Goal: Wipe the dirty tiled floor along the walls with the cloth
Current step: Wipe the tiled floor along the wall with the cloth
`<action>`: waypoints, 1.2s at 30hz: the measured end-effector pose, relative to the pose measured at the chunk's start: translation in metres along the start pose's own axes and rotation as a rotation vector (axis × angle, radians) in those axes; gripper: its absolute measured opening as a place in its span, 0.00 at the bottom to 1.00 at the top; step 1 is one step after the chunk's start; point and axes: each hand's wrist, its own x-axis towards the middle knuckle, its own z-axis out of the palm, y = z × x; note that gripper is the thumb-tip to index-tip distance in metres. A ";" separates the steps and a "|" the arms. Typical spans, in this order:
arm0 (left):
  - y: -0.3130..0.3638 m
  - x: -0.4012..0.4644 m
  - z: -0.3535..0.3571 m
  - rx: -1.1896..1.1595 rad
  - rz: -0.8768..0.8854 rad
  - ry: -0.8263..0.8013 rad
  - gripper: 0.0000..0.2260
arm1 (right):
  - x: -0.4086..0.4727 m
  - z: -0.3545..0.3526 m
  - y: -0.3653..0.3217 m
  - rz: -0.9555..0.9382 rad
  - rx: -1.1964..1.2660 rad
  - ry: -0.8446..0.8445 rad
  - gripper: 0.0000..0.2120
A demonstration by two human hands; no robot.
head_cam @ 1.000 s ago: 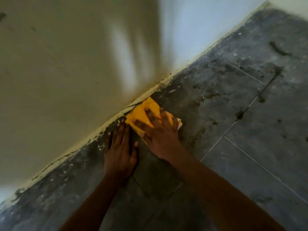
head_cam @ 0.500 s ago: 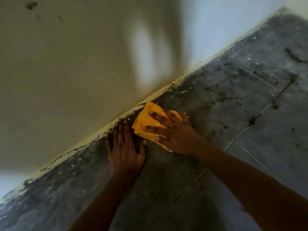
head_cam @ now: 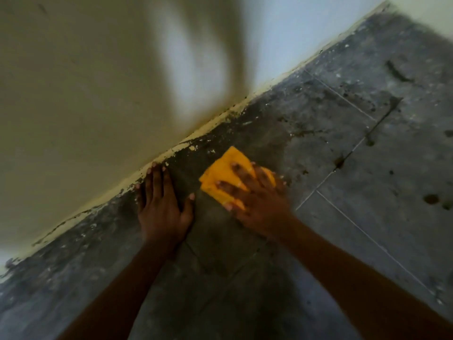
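Note:
A folded yellow cloth (head_cam: 221, 175) lies flat on the dark grey tiled floor (head_cam: 367, 192), a short way out from the foot of the wall. My right hand (head_cam: 255, 197) presses down on the cloth with fingers spread and covers its near half. My left hand (head_cam: 160, 202) rests palm down on the bare floor to the left of the cloth, fingertips touching the wall's lower edge, and holds nothing. The floor is stained with dark blotches and pale flecks.
A cream wall (head_cam: 98, 94) fills the upper left and meets the floor along a diagonal line with chipped paint (head_cam: 186, 143). Pale grout lines (head_cam: 331, 177) cross the tiles at the right. Dark spots (head_cam: 430, 199) mark the floor further right.
My right hand has slid the cloth away from the wall's edge and to the right, apart from my left hand. My left hand stays planted by the wall.

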 end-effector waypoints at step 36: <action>0.100 -0.133 0.044 -0.085 0.416 -0.113 0.33 | -0.155 -0.016 0.092 0.631 0.038 -0.109 0.26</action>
